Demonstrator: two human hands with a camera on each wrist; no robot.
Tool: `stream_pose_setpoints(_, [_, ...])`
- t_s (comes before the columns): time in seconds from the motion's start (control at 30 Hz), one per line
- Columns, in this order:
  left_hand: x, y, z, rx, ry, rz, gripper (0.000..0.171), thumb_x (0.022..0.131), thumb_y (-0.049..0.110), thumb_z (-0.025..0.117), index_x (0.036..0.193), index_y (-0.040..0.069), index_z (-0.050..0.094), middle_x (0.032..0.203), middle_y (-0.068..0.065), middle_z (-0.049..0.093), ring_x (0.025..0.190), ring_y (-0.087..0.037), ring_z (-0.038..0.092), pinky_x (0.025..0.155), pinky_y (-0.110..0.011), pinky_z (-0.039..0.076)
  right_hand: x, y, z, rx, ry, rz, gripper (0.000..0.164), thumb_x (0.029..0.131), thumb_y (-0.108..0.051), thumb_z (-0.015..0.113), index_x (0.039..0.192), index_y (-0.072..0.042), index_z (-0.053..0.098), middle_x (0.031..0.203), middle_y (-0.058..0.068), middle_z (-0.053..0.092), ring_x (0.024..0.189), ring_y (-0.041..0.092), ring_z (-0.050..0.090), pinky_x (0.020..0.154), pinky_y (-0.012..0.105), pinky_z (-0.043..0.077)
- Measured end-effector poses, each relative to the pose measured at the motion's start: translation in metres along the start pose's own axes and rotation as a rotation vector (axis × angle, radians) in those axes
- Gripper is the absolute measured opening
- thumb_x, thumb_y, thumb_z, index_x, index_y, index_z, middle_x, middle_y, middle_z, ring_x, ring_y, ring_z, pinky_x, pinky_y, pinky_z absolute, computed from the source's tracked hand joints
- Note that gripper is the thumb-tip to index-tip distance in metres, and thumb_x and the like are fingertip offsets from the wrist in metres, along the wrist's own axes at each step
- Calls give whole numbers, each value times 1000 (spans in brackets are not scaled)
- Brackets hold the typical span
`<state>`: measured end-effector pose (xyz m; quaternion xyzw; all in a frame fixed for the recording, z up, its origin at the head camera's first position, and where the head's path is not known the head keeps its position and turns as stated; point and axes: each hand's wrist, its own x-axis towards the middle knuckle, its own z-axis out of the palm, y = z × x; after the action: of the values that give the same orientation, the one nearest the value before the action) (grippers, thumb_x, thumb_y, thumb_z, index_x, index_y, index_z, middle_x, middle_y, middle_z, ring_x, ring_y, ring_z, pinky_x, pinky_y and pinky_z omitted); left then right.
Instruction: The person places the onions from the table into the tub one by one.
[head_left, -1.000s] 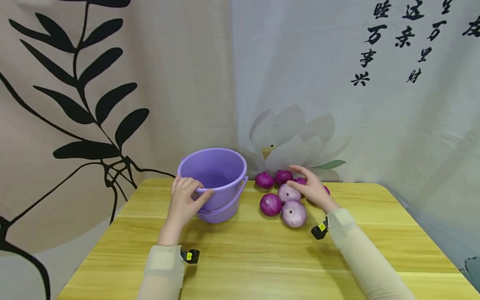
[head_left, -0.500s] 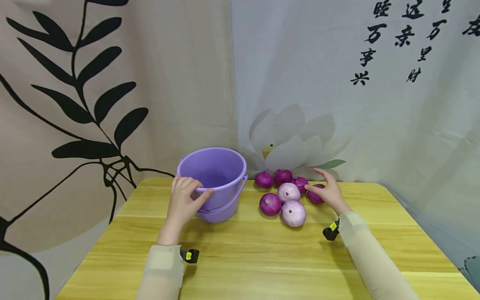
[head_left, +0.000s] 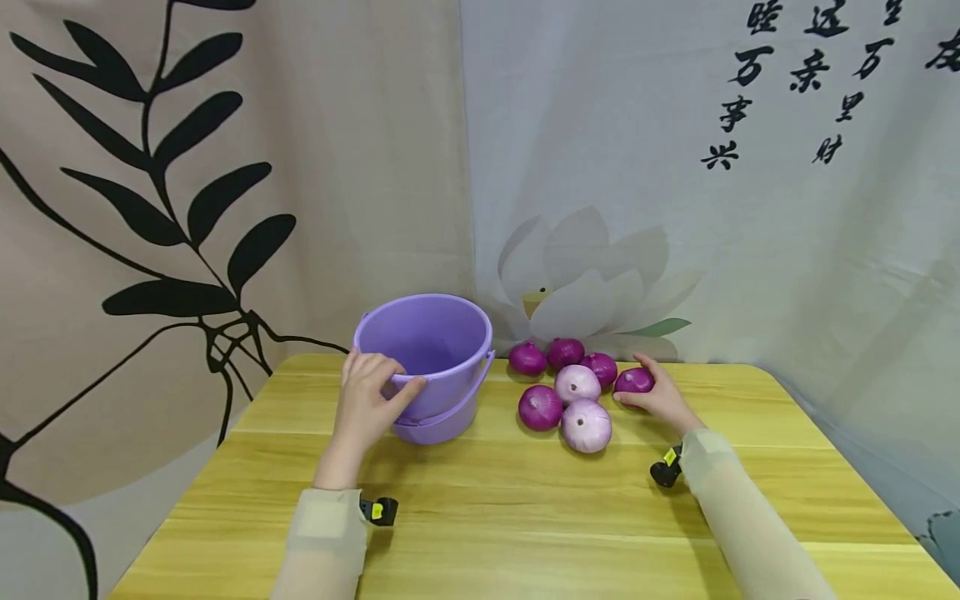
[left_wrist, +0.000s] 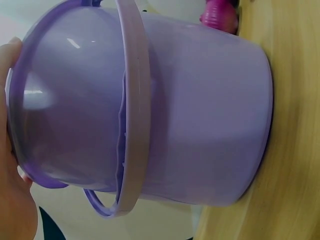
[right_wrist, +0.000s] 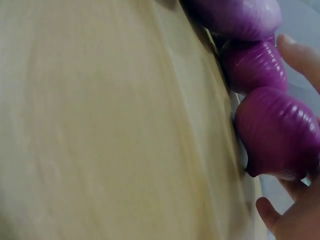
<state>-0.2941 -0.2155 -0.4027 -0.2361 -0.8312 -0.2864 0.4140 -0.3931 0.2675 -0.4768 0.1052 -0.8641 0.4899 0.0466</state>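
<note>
My left hand (head_left: 370, 397) grips the near left rim of a purple bucket (head_left: 442, 429), thumb outside and fingers reaching over the edge. The bucket stands upright on the table, its handle hanging down the near side. In the left wrist view, its wall (left_wrist: 205, 115) fills most of the picture. My right hand (head_left: 663, 402) is round the rightmost red onion (head_left: 634, 381), thumb on the near side and fingers behind. Up close in the right wrist view, that onion (right_wrist: 275, 132) lies between thumb and fingers, partly hidden by the hand.
Several more onions lie between bucket and right hand, among them two paler ones (head_left: 587, 426) and a dark purple one (head_left: 540, 407). They rest on a wooden table (head_left: 495, 517). A printed curtain (head_left: 375, 167) hangs close behind the table's back edge.
My right hand has moved right from above the onion group, then come down round the rightmost onion. The left hand keeps its place on the bucket rim.
</note>
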Motion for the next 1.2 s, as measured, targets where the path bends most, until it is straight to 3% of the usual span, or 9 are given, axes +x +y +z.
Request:
stream_pose_setpoints(0.5, [-1, 1, 0, 5, -3, 5, 30, 83, 36, 73, 76, 10, 59, 74, -4, 58, 85, -23, 52, 109, -63, 17, -2, 5, 6, -6, 19, 21, 95, 77, -20, 82, 150, -3, 24, 144, 33, 32, 125, 49, 41, 104, 59, 35])
stream_pose_setpoints(1.2, [0, 0, 1, -11, 15, 12, 28, 81, 33, 74, 74, 13, 57, 73, 2, 55, 81, -21, 50, 109, -62, 17, -2, 9, 8, -36, 50, 35, 88, 78, -13, 80, 148, -3, 28, 144, 31, 32, 127, 49, 39, 106, 58, 32])
